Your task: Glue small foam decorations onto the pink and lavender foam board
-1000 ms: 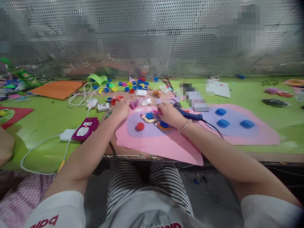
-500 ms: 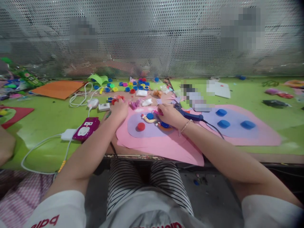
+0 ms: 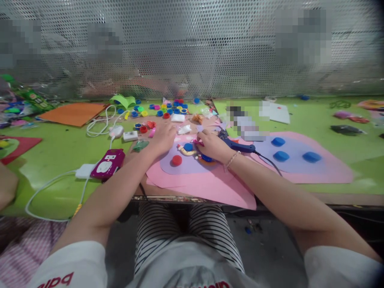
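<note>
My right hand (image 3: 212,146) is closed on a small pink piece (image 3: 198,142) above the purple paper shape (image 3: 187,167). My left hand (image 3: 164,138) lies over the paper's upper left part, near pink bits; its fingertips are hidden from view. Between and below the hands, a blue cap (image 3: 188,147), a red cap (image 3: 177,160) and a cream curved figure (image 3: 186,152) rest on the purple shape. Another blue cap (image 3: 206,158) is partly under my right hand. The purple shape lies on pink paper (image 3: 207,186).
A dark blue glue gun (image 3: 242,147) lies right of my right hand, its cord trailing. Farther right is pink paper (image 3: 339,170) with three blue caps. A purple power box (image 3: 108,164) with white cables stands left. Several coloured caps lie behind. A person's arm (image 3: 6,184) shows far left.
My left hand has moved right, from the red pieces toward the purple shape, uncovering red caps and a green packet. My right hand has stayed nearly in place.
</note>
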Motion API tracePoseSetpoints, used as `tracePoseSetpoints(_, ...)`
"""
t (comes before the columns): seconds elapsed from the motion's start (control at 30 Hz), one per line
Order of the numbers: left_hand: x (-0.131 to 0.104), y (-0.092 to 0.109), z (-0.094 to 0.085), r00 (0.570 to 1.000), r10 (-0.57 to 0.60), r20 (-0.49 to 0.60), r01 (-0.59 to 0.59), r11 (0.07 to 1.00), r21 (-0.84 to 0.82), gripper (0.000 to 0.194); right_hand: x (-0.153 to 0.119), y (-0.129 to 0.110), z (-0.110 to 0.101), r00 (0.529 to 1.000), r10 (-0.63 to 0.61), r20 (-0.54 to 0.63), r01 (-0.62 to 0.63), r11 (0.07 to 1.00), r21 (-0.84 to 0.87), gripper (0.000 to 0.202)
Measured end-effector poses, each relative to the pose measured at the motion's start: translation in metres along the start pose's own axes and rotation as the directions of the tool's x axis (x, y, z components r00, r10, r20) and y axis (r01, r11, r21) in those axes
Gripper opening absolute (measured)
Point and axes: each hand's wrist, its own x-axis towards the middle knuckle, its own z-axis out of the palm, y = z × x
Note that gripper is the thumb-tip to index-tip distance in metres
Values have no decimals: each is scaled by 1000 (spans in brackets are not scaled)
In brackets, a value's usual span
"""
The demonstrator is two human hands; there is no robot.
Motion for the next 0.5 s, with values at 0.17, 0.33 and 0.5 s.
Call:
tracePoseSetpoints(0.17,1,-8,9,995,53,83,-53,999,-4,40,6,6,8,991,-98,-87,101,994,38,27)
tracePoseSetpoints(0.33,2,-10,17,984,115,139,-115,993,-5,41,13,11,18,987,-87,-136,96,993,68,30)
tracePoseSetpoints(0.5,2,-9,16,982,132,131,-132,991,-7,39,12,7,16,992,-82,-101,89,993,75,30)
